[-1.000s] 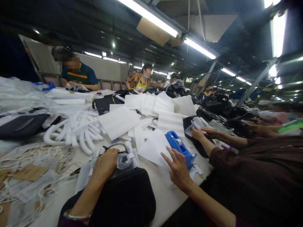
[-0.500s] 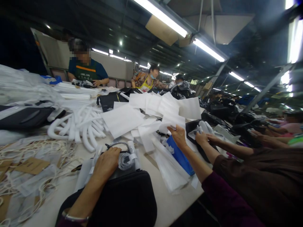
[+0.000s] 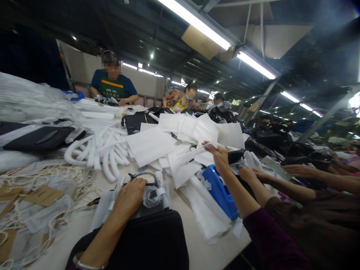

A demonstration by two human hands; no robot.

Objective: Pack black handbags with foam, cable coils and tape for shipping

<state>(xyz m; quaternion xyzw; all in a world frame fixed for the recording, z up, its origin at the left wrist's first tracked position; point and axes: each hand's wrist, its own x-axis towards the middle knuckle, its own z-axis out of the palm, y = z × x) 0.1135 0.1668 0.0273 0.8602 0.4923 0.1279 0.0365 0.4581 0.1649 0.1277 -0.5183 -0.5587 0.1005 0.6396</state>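
Note:
In front of me a black bag (image 3: 146, 240) lies on the table, with its handle (image 3: 149, 175) at the far end and plastic-wrapped straps (image 3: 152, 197) beside it. My left hand (image 3: 131, 195) is closed over that handle, fingertips partly hidden. My right hand (image 3: 219, 155) reaches out over the pile and pinches a thin white foam sheet (image 3: 194, 153) by its edge. The held sheet is tilted and seen nearly edge-on. More white foam sheets (image 3: 150, 142) are spread in a loose heap under and beyond it.
Left are white foam tubes (image 3: 109, 153) and cords with brown tags (image 3: 45, 195). A blue tape dispenser (image 3: 219, 191) stands under my right forearm, beside white plastic sleeves (image 3: 204, 210). A co-worker's arms (image 3: 264, 183) reach in close on the right; another person (image 3: 112, 84) works across the table.
My right hand has lifted a foam sheet and turned it edge-on. My left hand stays at the bag's handle. The whole view has shifted a little, and another forearm shows at the right.

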